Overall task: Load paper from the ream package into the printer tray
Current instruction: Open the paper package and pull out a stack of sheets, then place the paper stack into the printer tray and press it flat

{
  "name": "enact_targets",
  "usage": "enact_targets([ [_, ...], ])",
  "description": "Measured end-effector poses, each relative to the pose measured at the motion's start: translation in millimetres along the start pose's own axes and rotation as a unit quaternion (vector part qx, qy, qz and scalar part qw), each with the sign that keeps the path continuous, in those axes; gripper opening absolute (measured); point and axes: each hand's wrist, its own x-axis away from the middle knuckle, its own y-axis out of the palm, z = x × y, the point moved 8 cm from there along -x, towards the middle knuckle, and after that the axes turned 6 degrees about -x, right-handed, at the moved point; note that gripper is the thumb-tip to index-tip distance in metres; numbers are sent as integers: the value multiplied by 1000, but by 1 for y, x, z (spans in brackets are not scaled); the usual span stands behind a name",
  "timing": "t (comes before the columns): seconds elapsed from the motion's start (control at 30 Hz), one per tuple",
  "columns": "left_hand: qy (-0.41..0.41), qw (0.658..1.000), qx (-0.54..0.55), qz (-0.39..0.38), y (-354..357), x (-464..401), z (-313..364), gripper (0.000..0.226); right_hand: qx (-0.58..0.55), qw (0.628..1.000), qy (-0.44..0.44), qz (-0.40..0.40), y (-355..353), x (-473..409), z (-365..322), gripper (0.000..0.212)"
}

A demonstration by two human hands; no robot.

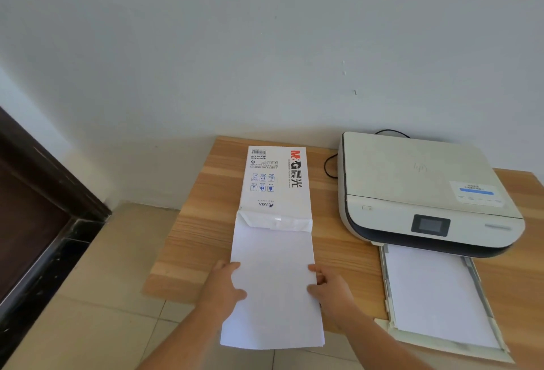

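A white ream package (pixel 275 181) with red and black lettering lies on the wooden table, its near end torn open. A stack of white paper (pixel 273 290) sticks out of that end, past the table's front edge. My left hand (pixel 226 287) grips the stack's left edge and my right hand (pixel 329 287) grips its right edge. To the right stands a cream printer (pixel 421 190) with a small dark screen. Its tray (pixel 384 281) is pulled out toward me and holds white sheets (pixel 435 296).
The wooden table (pixel 200 237) stands against a pale wall. A black cable (pixel 328 168) loops behind the printer's left side. Beige floor tiles (pixel 103 296) lie to the left, bordered by a dark door frame (pixel 44 208).
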Motion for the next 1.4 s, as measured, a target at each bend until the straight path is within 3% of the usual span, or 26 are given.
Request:
enact_targets([
  [0.5,53,998,-18,-15,-23,34,-5,72,97,994,-57,16,17,62,-24,51],
  [0.87,102,994,5,25,-49,67,-4,71,103,988,-106,42,15,104,-38,50],
  [1.4,208,976,30,49,-42,84,123,68,49,969,-164,177,-98,149,-68,50],
])
